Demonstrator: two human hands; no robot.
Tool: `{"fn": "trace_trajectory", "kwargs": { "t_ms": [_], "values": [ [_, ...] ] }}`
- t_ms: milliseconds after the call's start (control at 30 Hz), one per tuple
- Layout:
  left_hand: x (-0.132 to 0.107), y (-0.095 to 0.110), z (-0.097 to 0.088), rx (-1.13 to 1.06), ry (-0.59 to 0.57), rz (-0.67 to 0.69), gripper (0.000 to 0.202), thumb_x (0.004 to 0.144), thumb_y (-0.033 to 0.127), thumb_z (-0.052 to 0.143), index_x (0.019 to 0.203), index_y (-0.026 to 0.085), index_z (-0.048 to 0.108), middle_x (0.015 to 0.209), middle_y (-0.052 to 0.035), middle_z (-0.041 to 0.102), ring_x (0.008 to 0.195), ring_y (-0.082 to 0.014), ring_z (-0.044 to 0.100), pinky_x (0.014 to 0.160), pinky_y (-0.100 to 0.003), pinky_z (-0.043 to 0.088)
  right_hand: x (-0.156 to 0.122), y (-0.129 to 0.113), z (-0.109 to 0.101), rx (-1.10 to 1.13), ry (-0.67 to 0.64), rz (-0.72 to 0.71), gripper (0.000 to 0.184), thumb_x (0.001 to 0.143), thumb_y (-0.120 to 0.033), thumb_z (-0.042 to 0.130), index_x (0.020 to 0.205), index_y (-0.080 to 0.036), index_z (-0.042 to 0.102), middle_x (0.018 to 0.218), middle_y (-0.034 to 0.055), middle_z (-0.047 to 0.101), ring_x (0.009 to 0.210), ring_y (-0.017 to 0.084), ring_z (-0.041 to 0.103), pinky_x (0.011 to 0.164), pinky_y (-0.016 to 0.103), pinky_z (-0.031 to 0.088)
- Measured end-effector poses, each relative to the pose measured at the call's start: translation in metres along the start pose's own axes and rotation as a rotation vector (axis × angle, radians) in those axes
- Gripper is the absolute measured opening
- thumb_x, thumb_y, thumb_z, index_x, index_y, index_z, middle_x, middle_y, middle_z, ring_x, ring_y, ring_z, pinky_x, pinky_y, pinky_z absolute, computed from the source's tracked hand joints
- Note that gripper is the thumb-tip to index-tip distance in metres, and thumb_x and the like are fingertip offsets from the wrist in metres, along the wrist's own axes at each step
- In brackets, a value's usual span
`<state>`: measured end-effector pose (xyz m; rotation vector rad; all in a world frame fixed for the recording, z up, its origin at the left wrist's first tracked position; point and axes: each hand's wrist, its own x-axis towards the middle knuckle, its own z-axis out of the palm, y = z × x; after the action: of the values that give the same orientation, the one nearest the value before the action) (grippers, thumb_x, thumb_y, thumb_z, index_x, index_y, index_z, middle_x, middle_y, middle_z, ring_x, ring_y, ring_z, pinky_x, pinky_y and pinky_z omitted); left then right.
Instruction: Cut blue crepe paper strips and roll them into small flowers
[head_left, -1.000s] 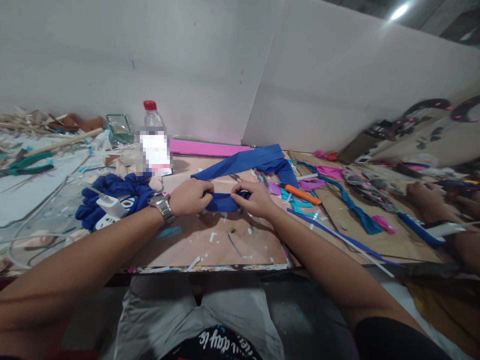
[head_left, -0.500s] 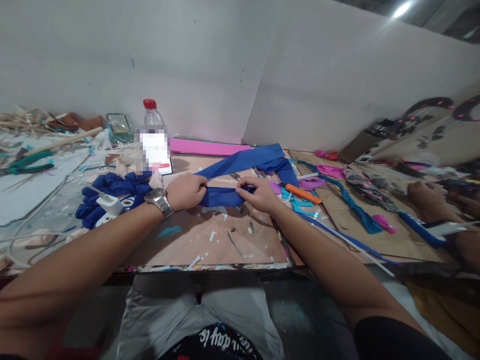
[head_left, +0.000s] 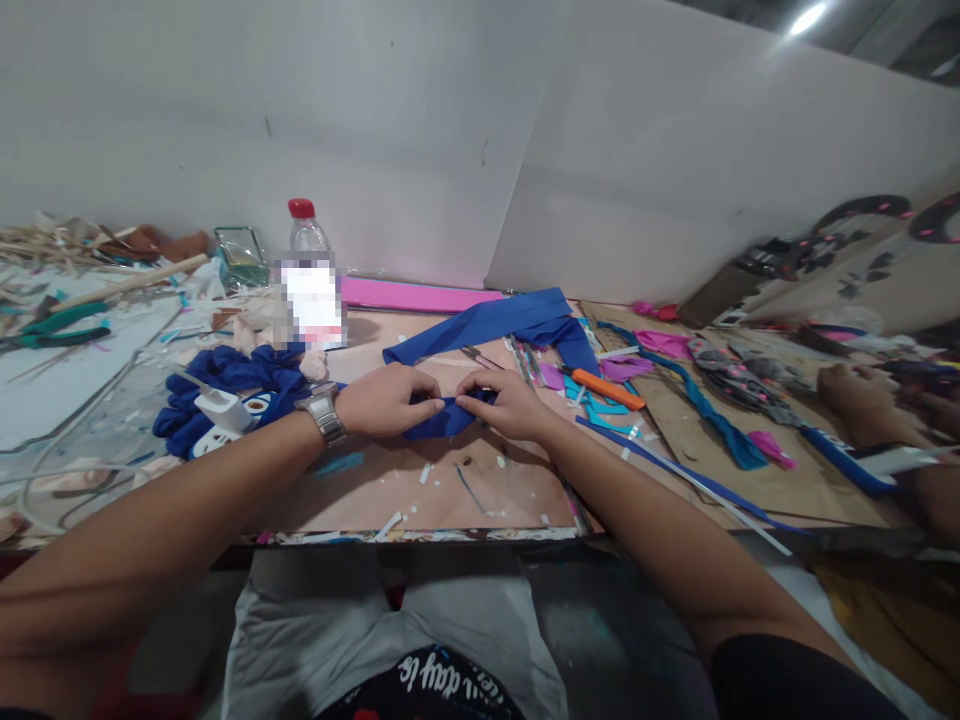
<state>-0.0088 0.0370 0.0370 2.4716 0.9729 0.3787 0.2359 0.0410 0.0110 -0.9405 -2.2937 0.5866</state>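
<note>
Blue strip [head_left: 444,418] is held between both hands, just above the desk [head_left: 337,507]. Left hand [head_left: 390,400]: thumb and fingers closed in a pinch on its left part. Right hand [head_left: 504,400]: same pinch, right part, fingers curled. Pinch points nearly meet, strip bunched and sagging between them.

Handling, my read: light, limp cloth, creases easily, maybe a bit slick, not fragile. Best hold is a thumb-and-finger pinch at the edges, one each side of the fold.

Counts: 1 strip in hand. Beyond the hands, flat blue cloth [head_left: 480,325], 1 folded or 2 overlapping, can't tell. Left of left hand, 1 blue bunch [head_left: 225,375], pieces uncountable, with 1 white plug [head_left: 225,409] on it. Beyond left hand: 1 bottle [head_left: 306,236], 1 phone [head_left: 313,305], 1 pink strip [head_left: 420,294]. Right of right hand: 1 orange handle [head_left: 607,389], 2 purple scraps [head_left: 626,367]. Far left: 1 green pliers [head_left: 64,335].
</note>
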Motion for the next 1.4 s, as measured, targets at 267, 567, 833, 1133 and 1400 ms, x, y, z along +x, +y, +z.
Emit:
{"fn": "trace_trajectory", "kwargs": {
  "t_ms": [267,567,833,1133,1400],
  "values": [
    [0.000,0.006,0.004,0.042,0.015,-0.013,0.033,0.098,0.037,0.050,0.087,0.017,0.075,0.078,-0.0040,0.073,0.066,-0.0152,0.058,0.063,-0.029,0.033,-0.001,-0.003,0.002,-0.047,-0.081,-0.081,0.014,0.091,-0.024,0.065,0.099,-0.018,0.075,0.095,0.0070,0.078,0.087,0.021,0.072,0.083,0.033,0.053],
    [0.000,0.005,0.006,0.014,-0.032,-0.067,0.032,0.099,0.038,0.052,0.091,0.018,0.075,0.079,-0.0037,0.073,0.067,-0.0150,0.058,0.061,-0.028,0.032,0.001,-0.006,0.000,-0.112,-0.101,-0.151,0.016,0.096,-0.030,0.065,0.094,-0.019,0.077,0.088,0.0070,0.078,0.083,0.020,0.071,0.080,0.033,0.051],
    [0.002,0.001,0.008,0.064,-0.018,-0.061,0.032,0.099,0.038,0.053,0.092,0.018,0.076,0.082,-0.0050,0.074,0.070,-0.0165,0.060,0.064,-0.029,0.034,0.003,-0.004,-0.006,-0.322,-0.141,-0.169,0.018,0.098,-0.028,0.063,0.091,-0.018,0.076,0.090,0.0087,0.077,0.090,0.023,0.070,0.091,0.039,0.047],
    [0.000,0.004,0.008,0.048,-0.057,-0.029,0.031,0.098,0.038,0.052,0.096,0.019,0.077,0.082,-0.0045,0.075,0.068,-0.0161,0.059,0.062,-0.028,0.033,0.000,-0.011,0.004,-0.264,-0.149,-0.189,0.014,0.097,-0.023,0.060,0.093,-0.017,0.072,0.091,0.0099,0.075,0.090,0.024,0.067,0.088,0.040,0.049],
    [0.001,0.005,0.008,0.022,-0.029,-0.042,0.035,0.099,0.040,0.051,0.088,0.017,0.076,0.079,-0.0050,0.073,0.067,-0.0158,0.057,0.063,-0.029,0.033,0.000,-0.013,0.007,-0.213,-0.117,-0.143,0.010,0.095,-0.023,0.065,0.096,-0.018,0.073,0.092,0.0080,0.077,0.088,0.023,0.070,0.083,0.036,0.050]
  ]
}}
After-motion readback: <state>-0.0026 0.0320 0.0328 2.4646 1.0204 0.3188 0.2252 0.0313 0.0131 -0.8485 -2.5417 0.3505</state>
